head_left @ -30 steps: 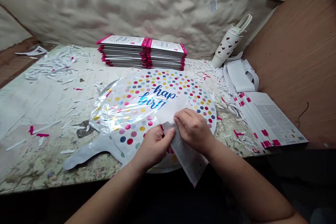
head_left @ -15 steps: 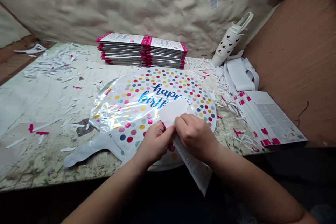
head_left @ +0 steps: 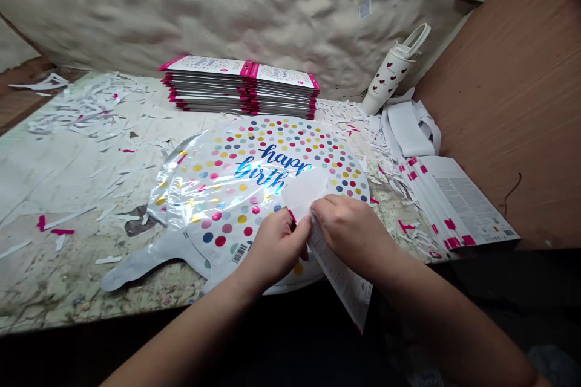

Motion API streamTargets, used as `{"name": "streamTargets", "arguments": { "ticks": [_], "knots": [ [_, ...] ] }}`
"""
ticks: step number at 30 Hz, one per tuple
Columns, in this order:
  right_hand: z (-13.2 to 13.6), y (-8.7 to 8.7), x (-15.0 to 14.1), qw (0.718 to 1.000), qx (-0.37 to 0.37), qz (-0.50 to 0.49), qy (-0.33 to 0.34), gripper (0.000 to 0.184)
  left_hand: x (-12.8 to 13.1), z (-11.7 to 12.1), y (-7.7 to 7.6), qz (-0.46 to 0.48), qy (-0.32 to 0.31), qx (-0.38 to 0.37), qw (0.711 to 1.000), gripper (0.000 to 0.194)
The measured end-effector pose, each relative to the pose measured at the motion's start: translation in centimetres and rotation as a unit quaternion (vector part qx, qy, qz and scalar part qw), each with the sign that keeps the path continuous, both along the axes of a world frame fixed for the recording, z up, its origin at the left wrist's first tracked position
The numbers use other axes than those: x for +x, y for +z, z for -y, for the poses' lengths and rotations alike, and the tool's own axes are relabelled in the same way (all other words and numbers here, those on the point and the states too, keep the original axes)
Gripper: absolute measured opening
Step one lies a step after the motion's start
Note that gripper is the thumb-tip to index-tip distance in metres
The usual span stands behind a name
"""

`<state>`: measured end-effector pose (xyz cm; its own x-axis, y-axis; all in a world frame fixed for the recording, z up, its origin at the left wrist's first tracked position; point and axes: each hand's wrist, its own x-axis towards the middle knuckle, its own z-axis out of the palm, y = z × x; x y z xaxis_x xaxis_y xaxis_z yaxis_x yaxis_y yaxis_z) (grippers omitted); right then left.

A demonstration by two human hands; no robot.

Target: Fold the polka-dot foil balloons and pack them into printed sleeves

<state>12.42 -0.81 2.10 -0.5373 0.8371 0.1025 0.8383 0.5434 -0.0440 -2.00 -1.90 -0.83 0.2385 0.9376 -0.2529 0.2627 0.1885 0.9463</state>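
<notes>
A flat foil balloon [head_left: 236,187] with coloured dots and blue "happy birth" lettering lies on the worn table [head_left: 54,181], its tail pointing left. My left hand [head_left: 278,245] and my right hand [head_left: 351,230] meet over the balloon's near edge. Both are closed in a pinch on a white printed card [head_left: 342,281] with a pink edge, which hangs down over the table's front edge. A white flap of it [head_left: 302,190] folds up behind my fingers.
A double stack of pink-edged packaged cards [head_left: 238,87] stands at the back. Fanned loose cards [head_left: 454,202] lie at the right beside white strips [head_left: 408,127] and a heart-patterned cup [head_left: 388,75]. Paper scraps [head_left: 86,106] litter the table. A brown board [head_left: 503,91] rises on the right.
The card has slid lower over the table's front edge between my hands. My hands have shifted slightly right, and more of the balloon's lettering shows.
</notes>
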Motion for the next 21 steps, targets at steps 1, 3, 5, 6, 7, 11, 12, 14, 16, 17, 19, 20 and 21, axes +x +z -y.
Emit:
{"name": "streamTargets", "arguments": {
  "ticks": [1, 3, 5, 6, 7, 11, 12, 14, 16, 17, 19, 20, 21],
  "knots": [
    [0.1, 0.2, -0.2, 1.0, 0.005, 0.013, 0.002, 0.013, 0.0, 0.0, 0.1, -0.005, -0.003, 0.006, 1.0, 0.034],
    [0.2, 0.5, -0.7, 0.999, 0.017, 0.03, 0.009, 0.013, 0.1, 0.0, 0.1, -0.015, -0.008, 0.012, 1.0, 0.035],
    [0.2, 0.5, -1.3, 0.999, 0.025, 0.041, 0.016, 0.012, 0.2, 0.0, 0.0, -0.016, -0.016, 0.014, 1.0, 0.036],
    [0.1, 0.4, -1.4, 0.998, 0.028, 0.044, 0.02, 0.012, 0.1, 0.1, -0.1, -0.013, -0.02, 0.014, 1.0, 0.036],
    [-0.1, 0.4, -1.3, 0.998, 0.032, 0.044, 0.022, 0.012, 0.1, 0.0, -0.2, -0.007, -0.021, 0.012, 1.0, 0.036],
    [-1.8, 0.7, 2.6, 0.992, 0.066, 0.049, -0.098, 0.016, -0.7, -0.2, -0.9, 0.022, -0.002, -0.033, 0.999, 0.031],
    [-2.2, 1.0, 4.3, 0.98, 0.071, 0.062, -0.176, 0.017, -1.0, -0.4, -1.1, 0.031, 0.007, -0.05, 0.998, 0.03],
    [-2.7, 1.3, 7.5, 0.937, 0.065, 0.088, -0.333, 0.02, -1.3, -0.7, -1.5, 0.059, 0.033, -0.071, 0.995, 0.028],
    [-2.2, 1.2, 9.0, 0.934, 0.035, 0.071, -0.349, 0.029, -1.3, -0.8, -1.7, 0.102, 0.065, -0.081, 0.989, 0.028],
    [-1.7, 0.8, 8.8, 0.956, 0.013, 0.047, -0.288, 0.042, -1.1, -0.7, -1.8, 0.125, 0.074, -0.083, 0.986, 0.029],
    [-0.6, -0.2, 6.9, 0.995, -0.02, -0.018, -0.096, 0.071, -0.7, -0.3, -1.7, 0.161, 0.053, -0.077, 0.982, 0.031],
    [-0.1, -0.8, 5.6, 0.998, -0.013, -0.049, -0.028, 0.075, -0.7, -0.1, -1.6, 0.162, 0.024, -0.063, 0.984, 0.031],
    [0.1, -1.4, 4.3, 0.997, 0.016, -0.08, 0.004, 0.07, -0.9, 0.0, -1.4, 0.149, 0.003, -0.029, 0.988, 0.03]
  ]
}}
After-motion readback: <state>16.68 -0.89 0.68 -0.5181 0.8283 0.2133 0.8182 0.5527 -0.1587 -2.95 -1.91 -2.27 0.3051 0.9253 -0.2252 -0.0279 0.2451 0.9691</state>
